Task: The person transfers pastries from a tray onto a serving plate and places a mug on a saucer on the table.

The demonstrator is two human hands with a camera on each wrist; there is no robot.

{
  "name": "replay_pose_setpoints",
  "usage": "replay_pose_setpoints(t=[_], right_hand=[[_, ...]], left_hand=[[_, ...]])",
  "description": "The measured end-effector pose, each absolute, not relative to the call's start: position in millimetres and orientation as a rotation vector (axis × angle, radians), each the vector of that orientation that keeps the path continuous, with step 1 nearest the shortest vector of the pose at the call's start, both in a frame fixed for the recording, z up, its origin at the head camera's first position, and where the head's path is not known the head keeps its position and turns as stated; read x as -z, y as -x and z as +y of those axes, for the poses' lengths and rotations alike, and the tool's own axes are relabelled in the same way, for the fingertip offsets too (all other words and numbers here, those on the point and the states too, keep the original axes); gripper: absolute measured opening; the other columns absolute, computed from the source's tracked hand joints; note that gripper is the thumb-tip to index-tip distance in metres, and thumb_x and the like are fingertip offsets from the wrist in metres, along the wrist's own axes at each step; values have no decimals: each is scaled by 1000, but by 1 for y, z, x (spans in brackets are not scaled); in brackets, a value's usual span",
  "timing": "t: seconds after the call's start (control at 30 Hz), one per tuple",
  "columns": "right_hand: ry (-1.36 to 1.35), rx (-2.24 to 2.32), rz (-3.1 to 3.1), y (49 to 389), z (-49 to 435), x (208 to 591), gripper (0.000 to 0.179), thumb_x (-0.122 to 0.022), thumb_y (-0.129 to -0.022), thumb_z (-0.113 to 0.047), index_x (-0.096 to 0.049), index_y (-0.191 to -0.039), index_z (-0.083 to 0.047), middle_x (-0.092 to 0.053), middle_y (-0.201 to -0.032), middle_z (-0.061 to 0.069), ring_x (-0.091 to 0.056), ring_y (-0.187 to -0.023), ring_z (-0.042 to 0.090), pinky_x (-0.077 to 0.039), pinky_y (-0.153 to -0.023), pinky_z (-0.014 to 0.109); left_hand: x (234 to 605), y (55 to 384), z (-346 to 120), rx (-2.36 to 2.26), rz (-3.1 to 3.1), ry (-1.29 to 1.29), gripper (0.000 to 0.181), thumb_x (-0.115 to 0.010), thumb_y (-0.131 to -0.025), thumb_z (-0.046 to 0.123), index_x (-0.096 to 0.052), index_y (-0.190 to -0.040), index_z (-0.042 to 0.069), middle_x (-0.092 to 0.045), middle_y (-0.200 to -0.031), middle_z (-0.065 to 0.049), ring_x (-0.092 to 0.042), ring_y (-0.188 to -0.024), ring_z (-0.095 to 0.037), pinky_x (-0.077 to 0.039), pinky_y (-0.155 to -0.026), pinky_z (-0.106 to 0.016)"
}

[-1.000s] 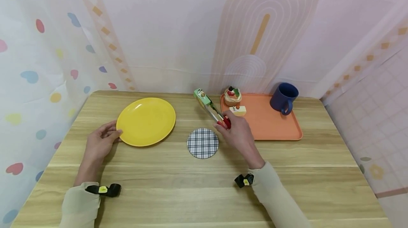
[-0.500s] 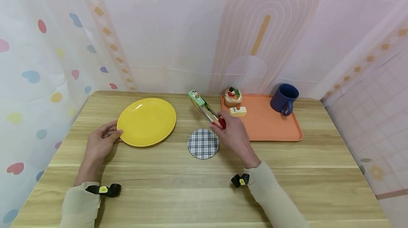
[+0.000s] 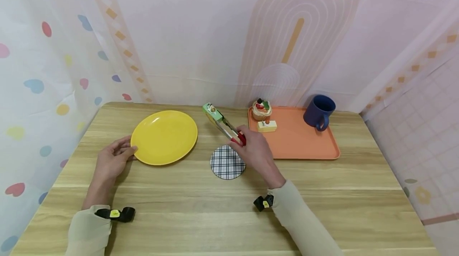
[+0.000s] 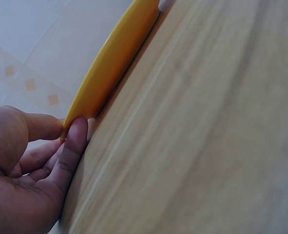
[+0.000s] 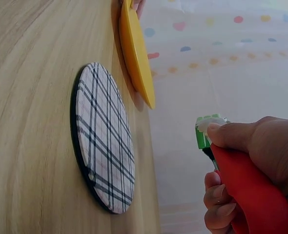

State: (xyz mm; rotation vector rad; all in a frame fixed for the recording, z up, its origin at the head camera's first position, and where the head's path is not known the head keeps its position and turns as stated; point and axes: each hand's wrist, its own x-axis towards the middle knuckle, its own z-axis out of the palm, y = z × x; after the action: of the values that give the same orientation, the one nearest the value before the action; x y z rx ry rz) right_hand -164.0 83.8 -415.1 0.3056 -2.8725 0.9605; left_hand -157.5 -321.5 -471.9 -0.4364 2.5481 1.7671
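Note:
My left hand (image 3: 112, 158) pinches the left rim of a yellow plate (image 3: 164, 137), thumb on one side and fingers on the other; the left wrist view shows the plate's edge (image 4: 110, 63) between them. My right hand (image 3: 254, 148) grips the red handles of metal tongs (image 3: 226, 129). Held at the tongs' far end is a small green cake slice (image 3: 212, 112) with a decorated top, in the air between plate and tray. In the right wrist view, the thumb lies along the red handle (image 5: 251, 190), and the green cake (image 5: 205, 131) shows only partly beyond it.
A round plaid coaster (image 3: 228, 162) lies on the wooden table below the tongs. To the right, an orange tray (image 3: 305, 144) bears a cupcake (image 3: 261, 109), a pale yellow cake slice (image 3: 267, 126) and a dark blue mug (image 3: 319, 112). A patterned curtain (image 3: 186, 41) hangs behind the table.
My right hand has moved left, carrying the tongs and green cake slice away from the tray towards the plate. The left hand and the plate have stayed in place.

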Motion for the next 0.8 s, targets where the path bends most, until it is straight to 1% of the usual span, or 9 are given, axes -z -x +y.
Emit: replay_pose_setpoints(t=[0.13,0.37,0.6,0.8], right_hand=[[-315,-975,-2884,165,79,415,43,-79,-92,-33,-66,-126,-11,-58,-77,3,-48,-64,16,-33,-47,22],[-342,-950,-2917,167,71,416,44,-78,-92,-35,-65,-128,-13,-54,-71,1,-46,-62,15,-30,-46,22],[-364,-945,-2948,169,61,414,44,-77,-93,-35,-64,-130,-14,-54,-71,1,-46,-60,15,-31,-46,22],[-412,-932,-2959,171,52,414,44,-77,-93,-36,-64,-129,-14,-53,-69,0,-45,-57,13,-31,-45,22]], left_hand=[[472,157,-321,-1768,2545,442,57,-63,-103,21,-44,-154,2,-60,-103,17,-64,-86,6,-63,-76,-17],[472,159,-321,-1775,2532,463,58,-64,-103,21,-44,-154,3,-60,-103,16,-64,-86,6,-63,-75,-17],[472,159,-321,-1799,2534,439,57,-64,-102,17,-44,-153,0,-61,-98,18,-64,-83,6,-62,-72,-16],[471,158,-322,-1804,2523,438,59,-65,-102,19,-44,-153,0,-61,-100,16,-64,-83,6,-62,-72,-15]])
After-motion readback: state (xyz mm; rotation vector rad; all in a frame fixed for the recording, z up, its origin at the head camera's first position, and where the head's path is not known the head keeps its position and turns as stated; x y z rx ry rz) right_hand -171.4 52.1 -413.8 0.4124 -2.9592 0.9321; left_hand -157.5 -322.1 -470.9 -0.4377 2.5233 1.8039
